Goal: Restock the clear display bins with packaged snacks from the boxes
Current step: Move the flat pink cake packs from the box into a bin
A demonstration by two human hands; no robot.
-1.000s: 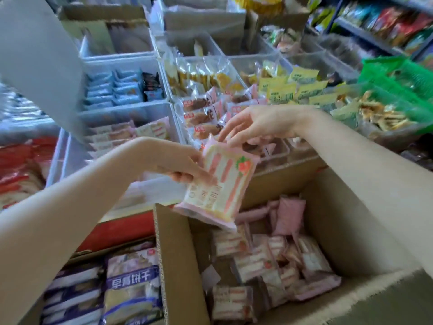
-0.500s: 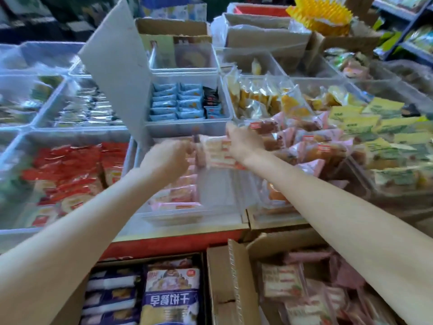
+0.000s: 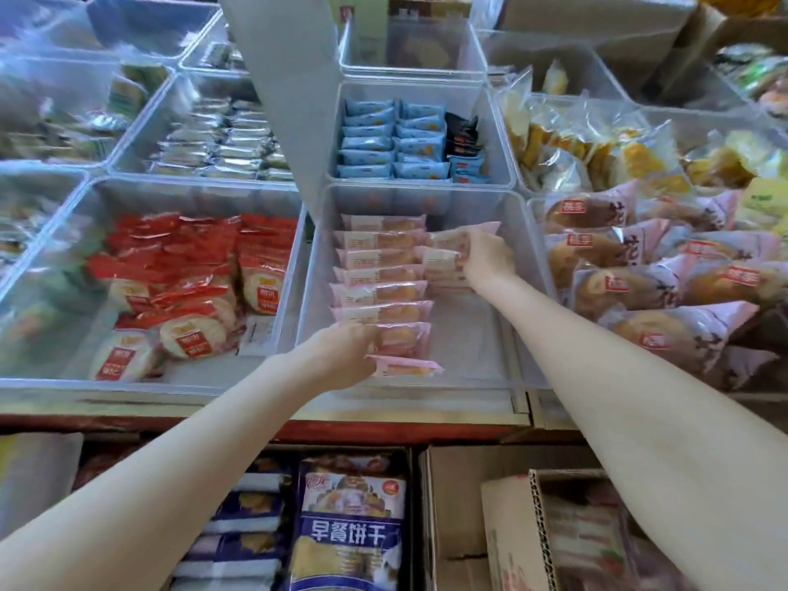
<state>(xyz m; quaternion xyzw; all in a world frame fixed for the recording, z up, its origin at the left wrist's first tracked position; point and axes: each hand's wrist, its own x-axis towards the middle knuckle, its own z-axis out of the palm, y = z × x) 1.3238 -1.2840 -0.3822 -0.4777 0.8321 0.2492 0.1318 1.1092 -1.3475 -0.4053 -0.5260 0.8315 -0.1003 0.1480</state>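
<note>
Both hands inside the centre clear bin point(image 3: 526, 292): left hand point(image 3: 341, 356) grips a pink snack pack point(image 3: 405, 366) at the near end of the left row, right hand point(image 3: 486, 258) pinches packs point(image 3: 443, 262) starting a right row, likely for neat facing.

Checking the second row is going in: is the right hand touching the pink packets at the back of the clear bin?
Touching. The head view shows the right hand with its fingers curled over the pink packets.
</note>
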